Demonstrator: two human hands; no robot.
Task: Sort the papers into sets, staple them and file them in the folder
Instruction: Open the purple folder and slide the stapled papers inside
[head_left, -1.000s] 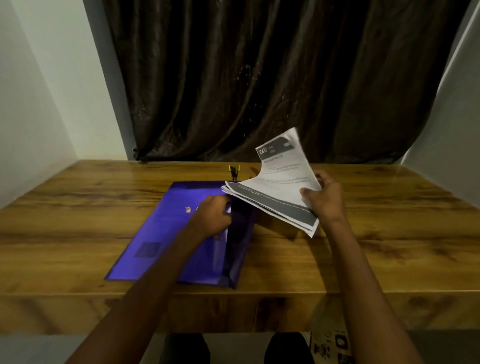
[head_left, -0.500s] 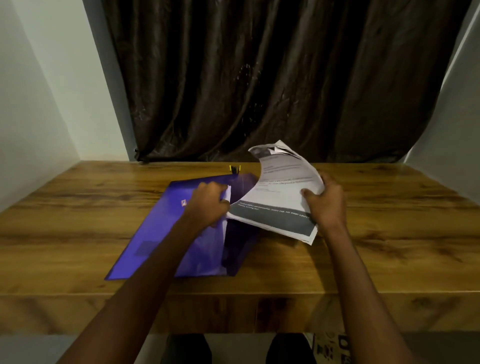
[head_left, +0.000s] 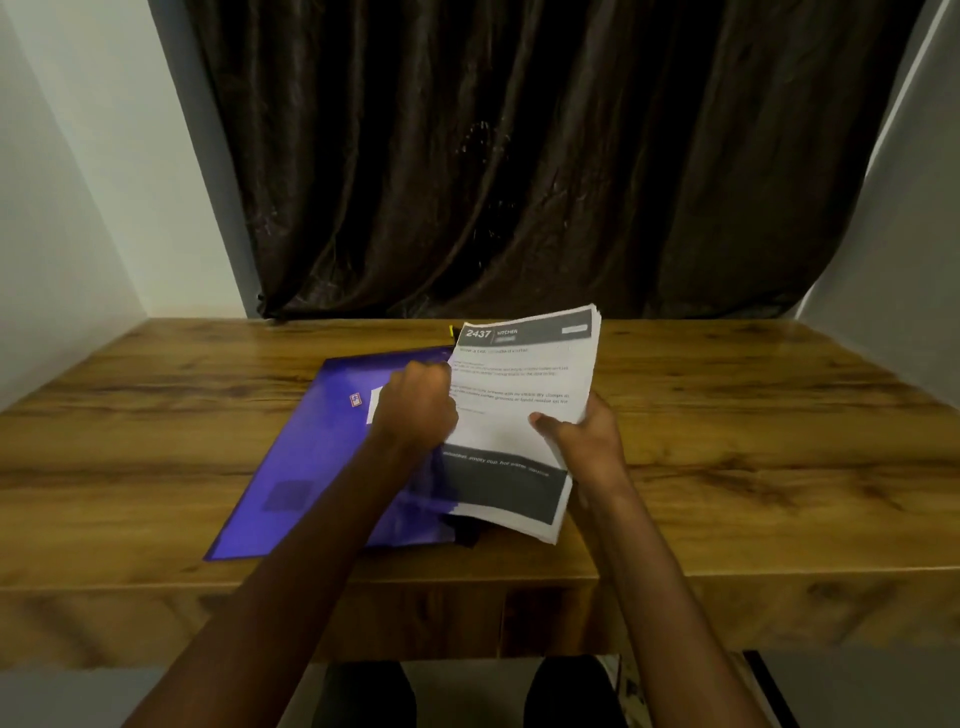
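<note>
- Right hand (head_left: 582, 441) grasped a thick stack of printed papers (head_left: 519, 415).
- Left hand (head_left: 415, 410) gripped the glossy purple folder (head_left: 311, 457).
- Wood-grain surface (head_left: 753, 441) beneath.

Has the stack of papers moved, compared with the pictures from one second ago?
Yes. The papers, held by the right hand, now lie flatter and lower, overlapping the purple folder, which stays on the table.

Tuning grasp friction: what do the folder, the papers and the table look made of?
Folder: looks like thin glossy plastic, purple and partly see-through, with a sheen.
Papers: plain matte printed sheets, a stack with layered edges, bending in the hands.
Table: wood grain with a smooth semi-gloss finish; solid wood or laminate, can't tell.
</note>
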